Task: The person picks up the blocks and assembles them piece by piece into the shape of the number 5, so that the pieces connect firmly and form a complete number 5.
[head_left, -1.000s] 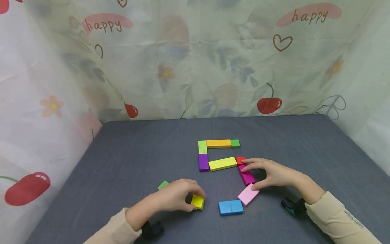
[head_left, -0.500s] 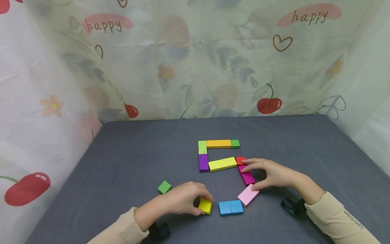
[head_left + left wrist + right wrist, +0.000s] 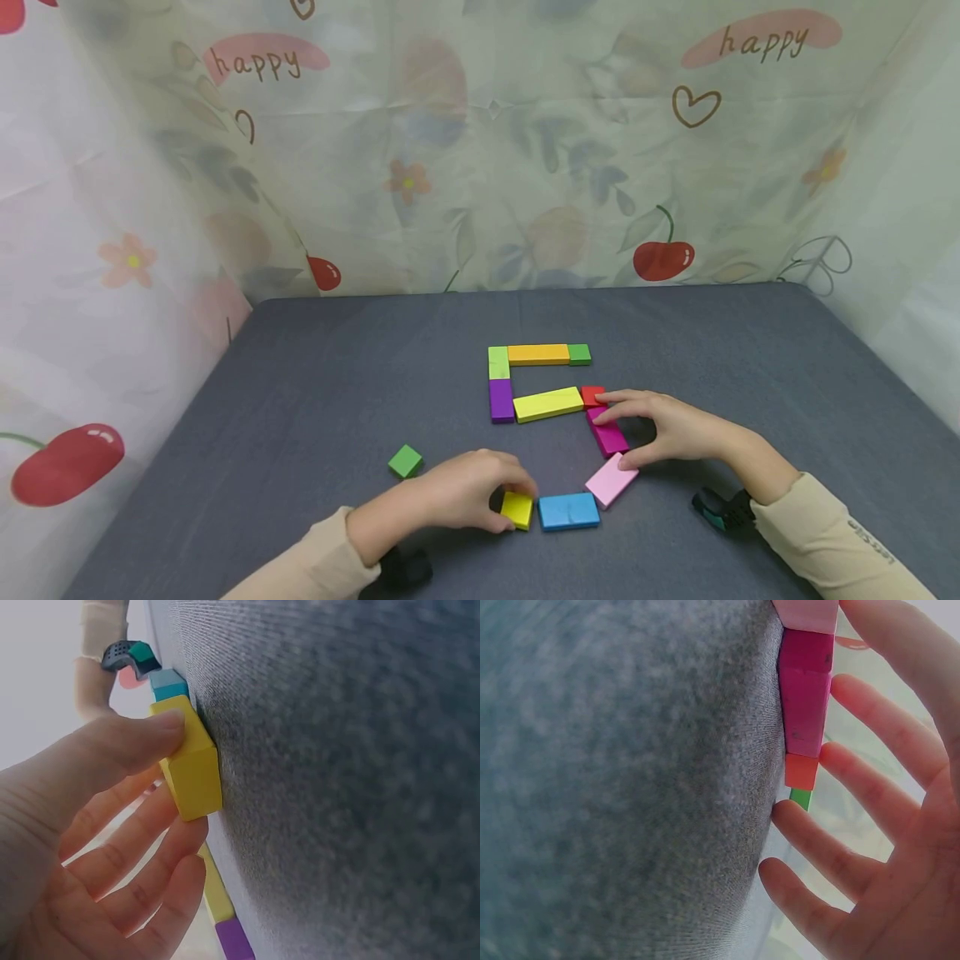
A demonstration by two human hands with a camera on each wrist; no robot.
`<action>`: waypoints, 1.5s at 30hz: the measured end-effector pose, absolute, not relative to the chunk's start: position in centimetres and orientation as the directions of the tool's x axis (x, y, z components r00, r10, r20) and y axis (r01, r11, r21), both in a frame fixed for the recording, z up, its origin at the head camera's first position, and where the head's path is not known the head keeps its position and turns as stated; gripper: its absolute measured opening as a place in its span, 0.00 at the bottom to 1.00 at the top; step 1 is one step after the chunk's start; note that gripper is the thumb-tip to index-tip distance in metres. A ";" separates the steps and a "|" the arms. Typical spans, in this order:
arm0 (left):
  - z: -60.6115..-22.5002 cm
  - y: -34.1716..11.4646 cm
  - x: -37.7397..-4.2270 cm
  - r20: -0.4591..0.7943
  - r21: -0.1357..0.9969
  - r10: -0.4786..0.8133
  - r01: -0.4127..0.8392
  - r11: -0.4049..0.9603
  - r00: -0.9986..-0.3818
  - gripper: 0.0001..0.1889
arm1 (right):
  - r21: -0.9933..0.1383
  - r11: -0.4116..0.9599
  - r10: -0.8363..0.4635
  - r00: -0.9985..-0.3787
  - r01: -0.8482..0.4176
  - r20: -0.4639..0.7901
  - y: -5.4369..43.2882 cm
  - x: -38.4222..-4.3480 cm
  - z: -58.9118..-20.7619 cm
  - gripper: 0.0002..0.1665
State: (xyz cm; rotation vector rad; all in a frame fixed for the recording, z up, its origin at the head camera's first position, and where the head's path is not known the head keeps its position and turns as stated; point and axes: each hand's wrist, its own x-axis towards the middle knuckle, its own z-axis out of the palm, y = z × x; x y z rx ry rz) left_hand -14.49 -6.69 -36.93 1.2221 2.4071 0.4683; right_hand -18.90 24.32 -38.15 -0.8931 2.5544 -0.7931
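Observation:
A short yellow block (image 3: 517,510) is pinched between the thumb and fingers of my left hand (image 3: 468,490). It sits just left of the blue block (image 3: 569,511), with a narrow gap in the head view; the left wrist view shows the thumb on the yellow block's (image 3: 196,776) side. My right hand (image 3: 675,427) has its fingers spread, with tips resting on the red block (image 3: 592,396), the magenta block (image 3: 608,433) and the pink block (image 3: 611,481). In the right wrist view the magenta block (image 3: 806,705) stands between the pink and red ones.
A long yellow block (image 3: 548,404) joins the red block to a purple block (image 3: 502,401). Behind are a light green block (image 3: 498,362), an orange block (image 3: 537,355) and a dark green block (image 3: 579,355). A loose green block (image 3: 406,461) lies left on the grey table (image 3: 337,375).
My left hand has slid the short yellow block to the right and slightly nearer me, up close to the blue block. The loose green block has come fully into sight. My right hand stays put.

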 end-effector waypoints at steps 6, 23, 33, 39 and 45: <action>-37.0 -6.4 -14.5 -0.194 0.463 0.825 0.691 0.555 -0.531 0.19 | -0.595 0.661 -0.637 -0.760 -0.457 -0.124 24.3 -18.9 -38.1 0.31; -37.0 -6.1 -14.7 -0.201 0.476 0.822 0.680 0.558 -0.533 0.19 | -0.601 0.654 -0.642 -0.758 -0.460 -0.119 24.3 -18.8 -37.9 0.31; -36.9 -6.1 -14.7 -0.209 0.485 0.819 0.671 0.561 -0.534 0.19 | -0.598 0.651 -0.647 -0.754 -0.467 -0.116 24.3 -18.8 -37.9 0.31; -36.9 -6.1 -14.8 -0.208 0.482 0.822 0.675 0.558 -0.531 0.18 | -0.597 0.650 -0.648 -0.753 -0.470 -0.113 24.2 -18.8 -37.9 0.31; -37.0 -6.1 -14.8 -0.205 0.481 0.824 0.679 0.555 -0.528 0.18 | -0.599 0.649 -0.649 -0.753 -0.469 -0.114 24.2 -18.8 -38.0 0.31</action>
